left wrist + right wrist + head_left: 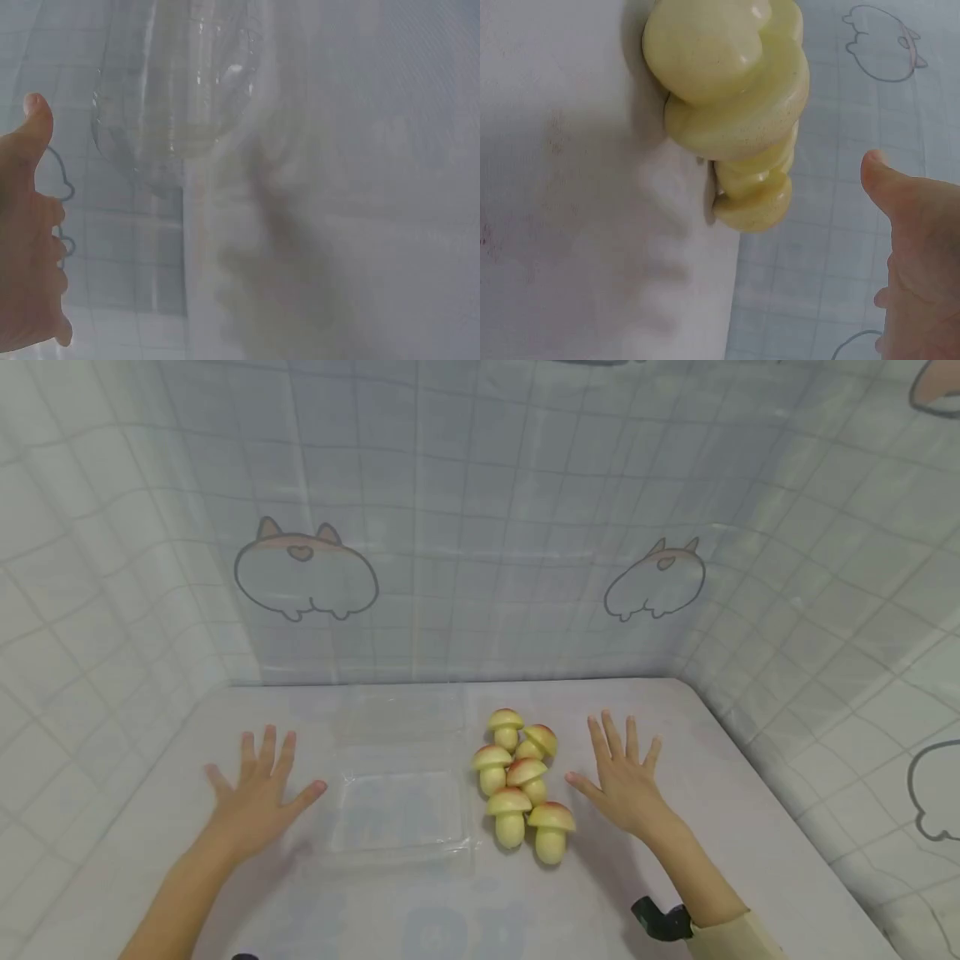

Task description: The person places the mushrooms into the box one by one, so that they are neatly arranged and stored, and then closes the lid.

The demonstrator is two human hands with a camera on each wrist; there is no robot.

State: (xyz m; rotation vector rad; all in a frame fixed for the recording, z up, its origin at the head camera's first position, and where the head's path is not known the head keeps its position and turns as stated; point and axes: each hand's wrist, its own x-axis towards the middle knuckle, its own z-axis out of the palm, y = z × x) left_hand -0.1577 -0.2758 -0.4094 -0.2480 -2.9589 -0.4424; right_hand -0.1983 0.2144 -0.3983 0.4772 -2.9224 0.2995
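Note:
In the head view my left hand (258,802) is held over the table with its fingers spread, left of a clear plastic container (401,860). The container's edge (176,135) also shows in the left wrist view. Several yellow toy mushrooms with reddish-topped caps, one of them a front mushroom (551,833), lie in a cluster right of the container. My right hand (626,785) has its fingers spread too, just right of that cluster. Neither hand touches anything. Close up in the right wrist view, the mushrooms (735,127) look smooth and pale yellow, apart from my thumb.
A whitish table surface (720,827) lies under everything. Pale grid-patterned curtains (480,568) with cartoon animal drawings enclose the back and both sides. A black band (662,920) is at my right wrist, by a light sleeve (735,939).

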